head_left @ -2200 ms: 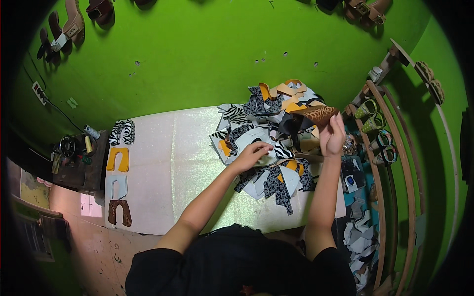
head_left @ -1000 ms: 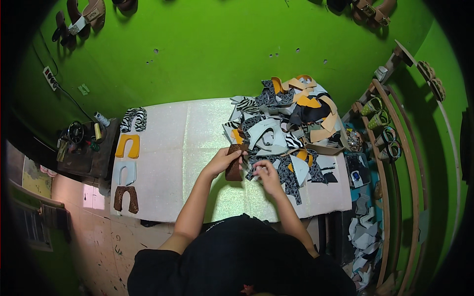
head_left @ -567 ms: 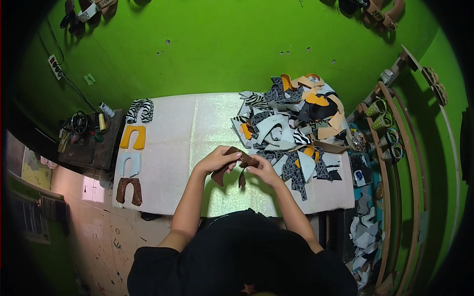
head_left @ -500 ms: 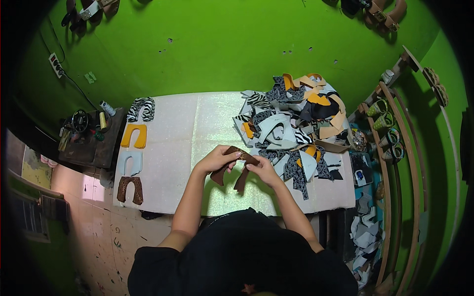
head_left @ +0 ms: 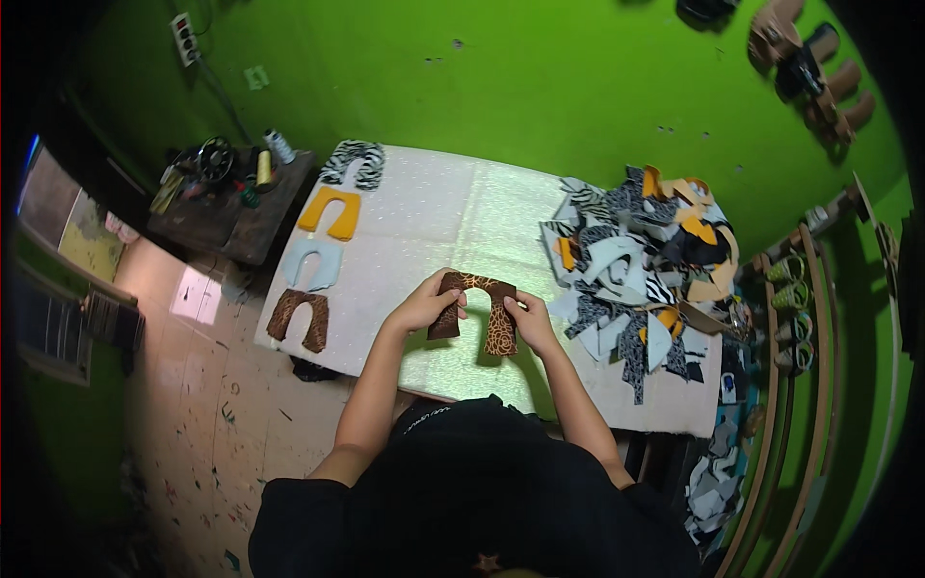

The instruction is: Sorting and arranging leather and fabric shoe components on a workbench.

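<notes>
Over the front middle of the table, my left hand (head_left: 420, 306) and my right hand (head_left: 532, 323) hold an arch-shaped brown cutout (head_left: 501, 330) with a tan animal-print pattern. Each hand pinches one side of it between thumb and fingers. Its curved top points away from me and its two legs hang towards me. Along the table's left edge lie similar arch-shaped pieces in a row: zebra-print pieces (head_left: 370, 174) farthest off, then yellow pieces (head_left: 342, 223), pale blue pieces (head_left: 328, 270) and brown animal-print pieces (head_left: 316, 334) nearest.
A heap of mixed scraps (head_left: 617, 270) covers the right part of the white-topped table (head_left: 424, 202). Left of it stands a dark sewing-machine table (head_left: 217, 217) with thread spools. At the right, a wooden rack (head_left: 809, 385) holds sandals, and more scraps (head_left: 713, 486) lie below the table.
The view has swung left, so the table appears tilted. The brown cutout, bent and overlapping before, is now spread flatter with its patterned face showing. Both hands keep hold of it.
</notes>
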`<state>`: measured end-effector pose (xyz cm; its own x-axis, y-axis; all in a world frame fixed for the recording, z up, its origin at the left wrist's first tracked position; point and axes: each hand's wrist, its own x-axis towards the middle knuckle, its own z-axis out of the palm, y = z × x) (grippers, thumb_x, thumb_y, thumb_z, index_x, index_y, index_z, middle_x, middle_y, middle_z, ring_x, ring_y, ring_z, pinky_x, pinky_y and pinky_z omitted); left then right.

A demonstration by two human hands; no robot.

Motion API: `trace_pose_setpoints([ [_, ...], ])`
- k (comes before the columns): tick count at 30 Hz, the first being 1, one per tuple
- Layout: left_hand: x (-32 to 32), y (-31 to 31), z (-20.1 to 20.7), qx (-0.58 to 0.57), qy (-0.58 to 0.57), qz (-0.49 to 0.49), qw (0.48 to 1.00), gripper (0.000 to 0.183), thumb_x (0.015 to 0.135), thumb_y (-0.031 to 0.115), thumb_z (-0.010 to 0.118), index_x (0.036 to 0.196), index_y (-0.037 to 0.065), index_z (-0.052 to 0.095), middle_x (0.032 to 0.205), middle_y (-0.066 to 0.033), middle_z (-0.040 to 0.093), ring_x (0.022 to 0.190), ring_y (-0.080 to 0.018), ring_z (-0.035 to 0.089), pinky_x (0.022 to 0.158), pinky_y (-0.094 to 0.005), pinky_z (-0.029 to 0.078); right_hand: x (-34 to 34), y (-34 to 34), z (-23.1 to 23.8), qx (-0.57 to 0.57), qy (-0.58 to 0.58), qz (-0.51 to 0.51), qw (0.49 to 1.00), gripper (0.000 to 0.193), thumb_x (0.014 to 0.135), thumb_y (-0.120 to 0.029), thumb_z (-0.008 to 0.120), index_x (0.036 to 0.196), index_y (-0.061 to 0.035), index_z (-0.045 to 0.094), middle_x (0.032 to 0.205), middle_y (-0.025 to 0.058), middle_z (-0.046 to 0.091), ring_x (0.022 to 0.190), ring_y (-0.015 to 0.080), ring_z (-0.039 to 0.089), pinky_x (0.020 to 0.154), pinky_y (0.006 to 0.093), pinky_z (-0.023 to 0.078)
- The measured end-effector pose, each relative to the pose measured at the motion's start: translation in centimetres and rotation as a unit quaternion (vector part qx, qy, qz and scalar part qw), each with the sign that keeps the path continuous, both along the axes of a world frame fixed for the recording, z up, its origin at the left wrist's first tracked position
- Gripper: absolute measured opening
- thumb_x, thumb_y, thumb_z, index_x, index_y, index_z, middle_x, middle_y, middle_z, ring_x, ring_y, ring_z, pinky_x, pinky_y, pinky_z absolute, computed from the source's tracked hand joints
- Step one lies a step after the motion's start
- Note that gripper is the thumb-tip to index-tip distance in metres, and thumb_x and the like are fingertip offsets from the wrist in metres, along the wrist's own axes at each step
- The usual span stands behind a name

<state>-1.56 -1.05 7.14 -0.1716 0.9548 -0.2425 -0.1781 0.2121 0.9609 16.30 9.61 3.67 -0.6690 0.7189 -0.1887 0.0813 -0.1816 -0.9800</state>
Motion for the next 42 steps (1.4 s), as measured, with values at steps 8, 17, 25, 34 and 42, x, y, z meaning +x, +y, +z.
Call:
trace_pose_setpoints([
  [8, -6.7, -8.5, -2.3, -0.112, -0.058, 0.069, 0.99, 0.023, 0.088, 0.009, 0.045, 0.107, -0.004, 0.047, 0.084, -0.013, 0.061, 0.067, -0.0183, 0.062, 0.056, -0.0256, 0.05, -8.2, -4.3, -1.3, -0.018, -0.063, 0.042, 0.997, 0.016, 0.083, -0.011, 0.056, 0.088, 0.0028, 0.061, 0.072, 0.003, 0.06, 0.06, 0.0072, 0.053, 0.056, 0.0217, 0.043],
  [17, -15.0, -17.1, -7.8, -0.162, 0.019, 0.184, 0.969, 0.018, 0.084, 0.009, 0.047, 0.087, -0.003, 0.06, 0.075, -0.0082, 0.062, 0.06, -0.0119, 0.055, 0.057, -0.025, 0.044, -17.1, -10.4, -6.1, -0.011, -0.088, 0.12, 0.989, 0.012, 0.079, -0.008, 0.058, 0.083, 0.0022, 0.06, 0.068, 0.0029, 0.06, 0.058, 0.0078, 0.053, 0.053, 0.0217, 0.043],
  [25, -22.9, -21.6, -11.0, -0.205, 0.229, 0.307, 0.901, 0.023, 0.077, 0.01, 0.057, 0.095, -0.005, 0.058, 0.085, -0.0135, 0.062, 0.075, -0.0184, 0.059, 0.068, -0.0282, 0.045, -25.4, -16.0, -8.5, 0.137, -0.14, 0.129, 0.972, 0.035, 0.068, -0.009, 0.066, 0.097, -0.0003, 0.049, 0.064, 0.007, 0.056, 0.058, 0.0143, 0.054, 0.056, 0.0273, 0.045],
  [34, -25.5, -20.7, -11.1, -0.229, 0.343, 0.371, 0.832, 0.018, 0.075, 0.009, 0.055, 0.091, 0.002, 0.06, 0.085, -0.0163, 0.063, 0.081, -0.0267, 0.061, 0.07, -0.0332, 0.046, -29.5, -18.6, -10.3, 0.196, -0.121, 0.064, 0.971, 0.019, 0.067, -0.004, 0.066, 0.079, 0.0009, 0.053, 0.067, 0.0092, 0.057, 0.061, 0.0185, 0.057, 0.06, 0.0299, 0.046],
  [42, -24.3, -20.0, -10.8, -0.302, 0.431, 0.37, 0.765, 0.019, 0.075, 0.012, 0.056, 0.093, 0.008, 0.059, 0.09, -0.0146, 0.06, 0.088, -0.0301, 0.058, 0.073, -0.0381, 0.046, -29.2, -19.5, -11.0, 0.299, -0.138, 0.093, 0.94, 0.019, 0.066, -0.003, 0.063, 0.084, 0.0017, 0.059, 0.082, 0.0191, 0.055, 0.076, 0.0312, 0.056, 0.071, 0.0347, 0.046],
])
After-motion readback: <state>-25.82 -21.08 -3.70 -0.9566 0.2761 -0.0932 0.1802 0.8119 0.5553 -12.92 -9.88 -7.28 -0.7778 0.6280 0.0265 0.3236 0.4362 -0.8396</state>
